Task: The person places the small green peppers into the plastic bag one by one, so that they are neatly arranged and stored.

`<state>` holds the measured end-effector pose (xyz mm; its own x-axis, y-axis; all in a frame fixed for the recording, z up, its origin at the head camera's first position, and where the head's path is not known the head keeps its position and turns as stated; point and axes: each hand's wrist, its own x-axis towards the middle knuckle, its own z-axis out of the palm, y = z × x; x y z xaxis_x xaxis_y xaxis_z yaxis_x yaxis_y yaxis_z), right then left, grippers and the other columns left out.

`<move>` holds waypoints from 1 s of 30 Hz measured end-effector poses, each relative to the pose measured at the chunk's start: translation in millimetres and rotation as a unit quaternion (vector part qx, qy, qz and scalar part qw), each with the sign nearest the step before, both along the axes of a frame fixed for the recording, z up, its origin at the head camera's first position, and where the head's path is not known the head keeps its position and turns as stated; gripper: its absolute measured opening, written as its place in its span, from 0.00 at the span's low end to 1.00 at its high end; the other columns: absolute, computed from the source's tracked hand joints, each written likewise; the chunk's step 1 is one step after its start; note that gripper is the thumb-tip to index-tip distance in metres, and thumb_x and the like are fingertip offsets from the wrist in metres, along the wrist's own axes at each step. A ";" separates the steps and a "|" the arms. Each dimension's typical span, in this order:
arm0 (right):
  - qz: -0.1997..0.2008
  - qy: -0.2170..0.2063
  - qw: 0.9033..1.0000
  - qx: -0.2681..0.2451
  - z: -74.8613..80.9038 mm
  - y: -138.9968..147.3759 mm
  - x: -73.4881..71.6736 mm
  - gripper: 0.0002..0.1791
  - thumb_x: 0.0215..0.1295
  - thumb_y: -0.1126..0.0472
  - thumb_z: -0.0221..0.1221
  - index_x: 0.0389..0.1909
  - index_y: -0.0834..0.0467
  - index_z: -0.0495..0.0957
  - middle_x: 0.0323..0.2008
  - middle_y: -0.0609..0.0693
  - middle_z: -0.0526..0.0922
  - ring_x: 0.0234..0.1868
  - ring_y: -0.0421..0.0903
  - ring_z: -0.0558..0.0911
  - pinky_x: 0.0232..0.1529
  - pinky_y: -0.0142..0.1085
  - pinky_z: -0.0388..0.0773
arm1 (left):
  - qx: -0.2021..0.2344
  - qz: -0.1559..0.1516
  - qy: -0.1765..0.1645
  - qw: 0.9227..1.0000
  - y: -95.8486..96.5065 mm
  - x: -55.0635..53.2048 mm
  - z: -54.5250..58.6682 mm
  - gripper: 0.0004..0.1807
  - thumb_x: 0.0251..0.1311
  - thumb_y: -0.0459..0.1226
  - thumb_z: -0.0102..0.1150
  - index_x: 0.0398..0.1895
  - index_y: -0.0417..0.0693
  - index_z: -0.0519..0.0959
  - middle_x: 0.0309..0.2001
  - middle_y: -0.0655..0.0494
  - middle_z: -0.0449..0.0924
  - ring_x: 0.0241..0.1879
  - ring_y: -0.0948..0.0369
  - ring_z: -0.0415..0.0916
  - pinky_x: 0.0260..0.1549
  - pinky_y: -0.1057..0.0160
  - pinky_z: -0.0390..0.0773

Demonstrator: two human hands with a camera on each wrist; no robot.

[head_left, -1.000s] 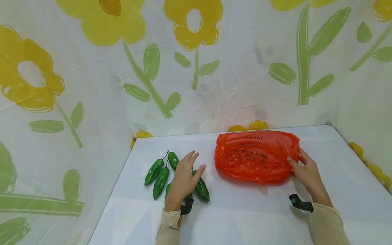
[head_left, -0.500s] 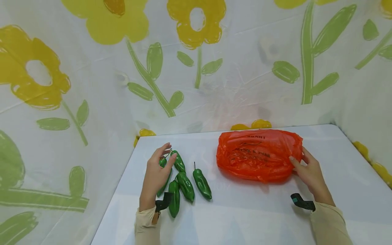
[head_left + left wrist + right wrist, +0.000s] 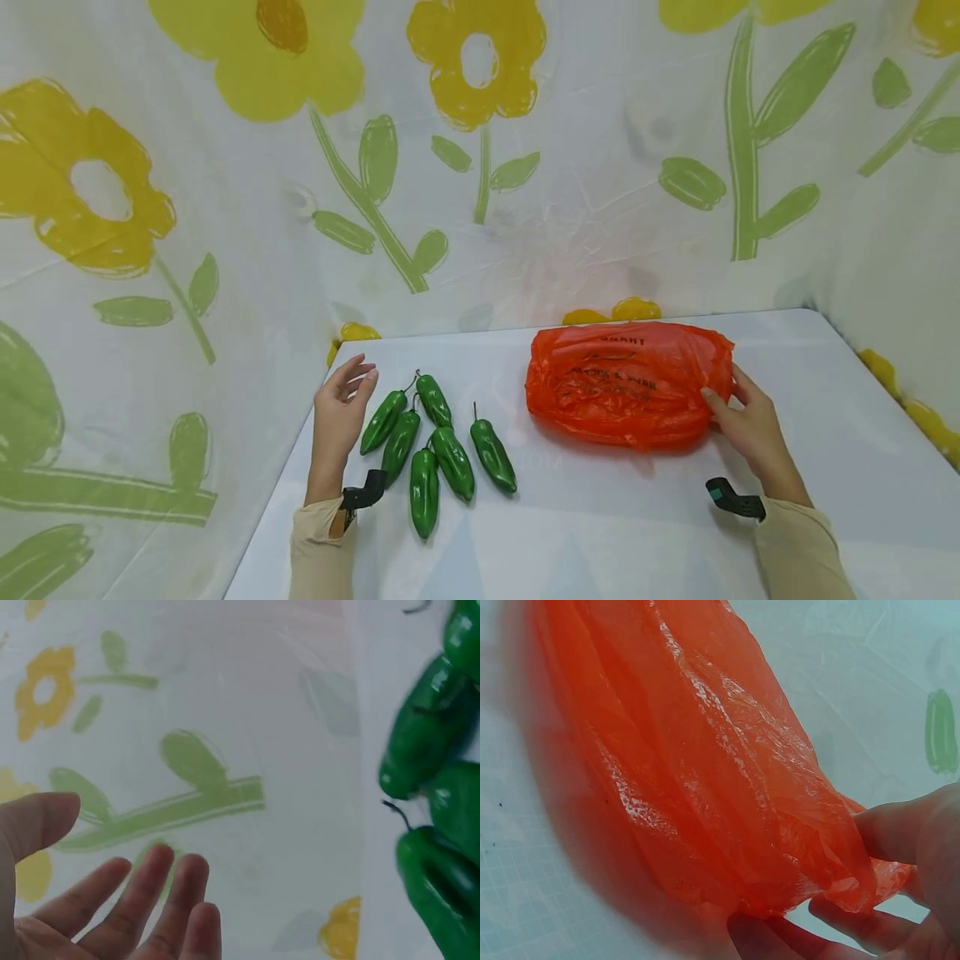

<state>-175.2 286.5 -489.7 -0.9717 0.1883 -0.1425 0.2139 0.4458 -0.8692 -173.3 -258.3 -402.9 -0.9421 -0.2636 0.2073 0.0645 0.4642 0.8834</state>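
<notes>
While your right hand (image 3: 756, 427), partly hidden, pinches red bag (image 3: 626, 383), seemingly for steadiness | half-spread left hand (image 3: 339, 412) holds nothing beside peppers (image 3: 452, 462)

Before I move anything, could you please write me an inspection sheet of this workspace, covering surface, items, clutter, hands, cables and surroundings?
Surface: white table, pale blue triangle shapes toward its near side.
Items: six green peppers on the left; crumpled red plastic bag to their right, contents not visible.
Clutter: nothing seen.
Left hand: just left of the peppers, holding nothing.
Right hand: grips the bag's right end.
Cables: nothing seen.
Surroundings: whitish sheeting with yellow flowers and green leaves, behind the table and along both sides.
</notes>
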 end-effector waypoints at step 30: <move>-0.005 0.007 1.000 -0.008 2.5 -2.9 2.7 0.43 0.81 0.46 0.48 0.84 0.52 0.35 0.79 0.74 0.51 0.71 0.77 0.67 0.54 0.56 0.80 | -0.143 0.018 -0.208 0.967 -39.4 -29.1 -66.5 0.33 0.73 0.47 0.57 0.72 0.33 0.69 0.64 0.29 0.76 0.64 0.36 0.75 0.61 0.37 0.77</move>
<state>-172.5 283.5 -487.2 -0.9719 0.1949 -0.1316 0.2052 0.4295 -0.8794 -202.4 -297.6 -469.4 -0.9508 -0.2862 -0.1186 -0.2902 0.6889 0.6642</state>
